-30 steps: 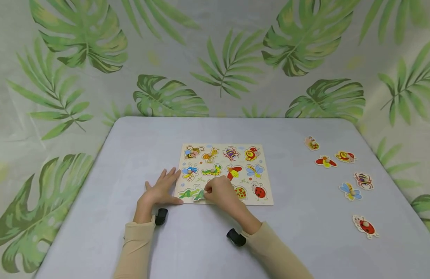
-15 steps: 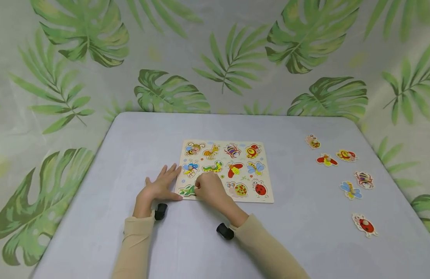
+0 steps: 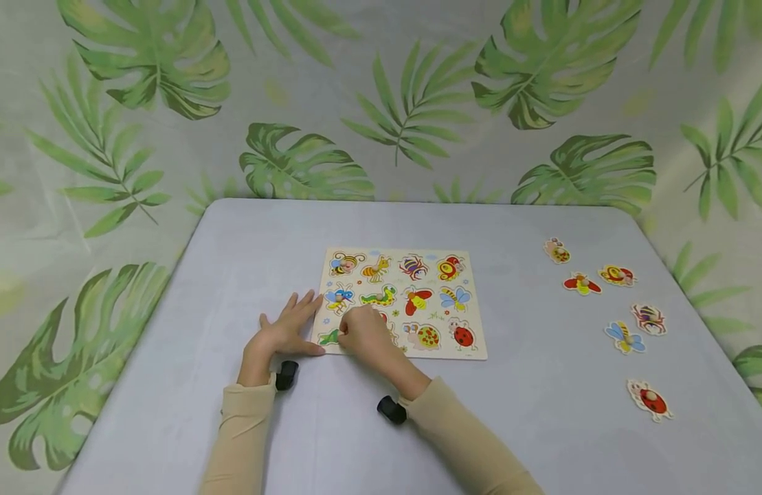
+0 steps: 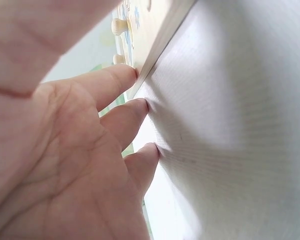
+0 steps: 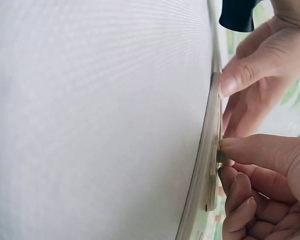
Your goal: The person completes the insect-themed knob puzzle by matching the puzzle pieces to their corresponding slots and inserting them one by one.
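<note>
A wooden insect peg puzzle board (image 3: 430, 313) lies near the middle of the table. My right hand (image 3: 370, 338) is over its front left corner, pinching the small knob (image 5: 223, 157) of a green grasshopper piece (image 3: 328, 337). Most of that piece is hidden under the hand in the head view. In the right wrist view the piece lies flat against the board, thumb and forefinger on its knob. My left hand (image 3: 286, 335) is spread along the board's left edge, its thumb at the front corner. In the left wrist view its fingertips (image 4: 130, 73) reach the board's side.
Several loose knobbed insect pieces lie at the table's right, among them a ladybug (image 3: 649, 399), a blue-winged bee (image 3: 625, 337), a striped spider (image 3: 649, 320) and a red-winged firefly (image 3: 582, 283). A caterpillar piece (image 3: 378, 296) sits in the board. Leaf-patterned cloth (image 3: 418, 172) hangs behind.
My right hand has moved left along the board's front with the grasshopper piece, which sat askew and now lies over the grasshopper picture at the corner. My left hand has stayed at the edge.
</note>
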{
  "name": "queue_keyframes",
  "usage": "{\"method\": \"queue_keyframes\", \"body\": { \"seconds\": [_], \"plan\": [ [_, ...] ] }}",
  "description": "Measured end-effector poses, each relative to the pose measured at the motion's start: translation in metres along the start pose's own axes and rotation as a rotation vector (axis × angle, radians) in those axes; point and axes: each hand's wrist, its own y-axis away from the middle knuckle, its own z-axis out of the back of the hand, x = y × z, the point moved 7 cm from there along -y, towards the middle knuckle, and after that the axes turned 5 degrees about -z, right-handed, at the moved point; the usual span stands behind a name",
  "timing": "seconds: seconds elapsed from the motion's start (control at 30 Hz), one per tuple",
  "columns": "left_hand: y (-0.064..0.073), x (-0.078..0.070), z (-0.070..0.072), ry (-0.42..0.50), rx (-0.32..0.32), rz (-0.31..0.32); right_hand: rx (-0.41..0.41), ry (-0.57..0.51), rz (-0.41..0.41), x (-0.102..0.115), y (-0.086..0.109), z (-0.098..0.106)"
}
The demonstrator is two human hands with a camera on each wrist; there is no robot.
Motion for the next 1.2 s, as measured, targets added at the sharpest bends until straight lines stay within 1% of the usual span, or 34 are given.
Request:
{"method": "queue_keyframes", "body": {
  "seconds": [0.2, 0.3, 0.6, 0.93, 1.07, 1.2],
  "plan": [
    [0.001, -0.001, 0.001, -0.007, -0.006, -0.006, -0.005, 0.008, 0.004, -0.001, -0.001, -0.003],
    [0.001, -0.002, 0.001, -0.007, -0.009, -0.011, -0.013, -0.011, 0.000, -0.002, 0.000, -0.003],
    [0.002, -0.001, 0.000, -0.011, -0.010, -0.016, 0.005, -0.055, -0.010, -0.004, 0.000, -0.005],
    [0.001, -0.003, -0.001, -0.024, -0.023, -0.029, 0.012, -0.103, -0.006, -0.010, 0.005, 0.000],
    [0.001, -0.003, -0.001, -0.042, -0.017, -0.032, -0.014, -0.087, 0.012, -0.015, 0.008, 0.004],
    [0.002, -0.003, 0.000, -0.045, -0.012, -0.031, -0.062, -0.082, 0.031, -0.021, 0.010, 0.013]
  ]
}}
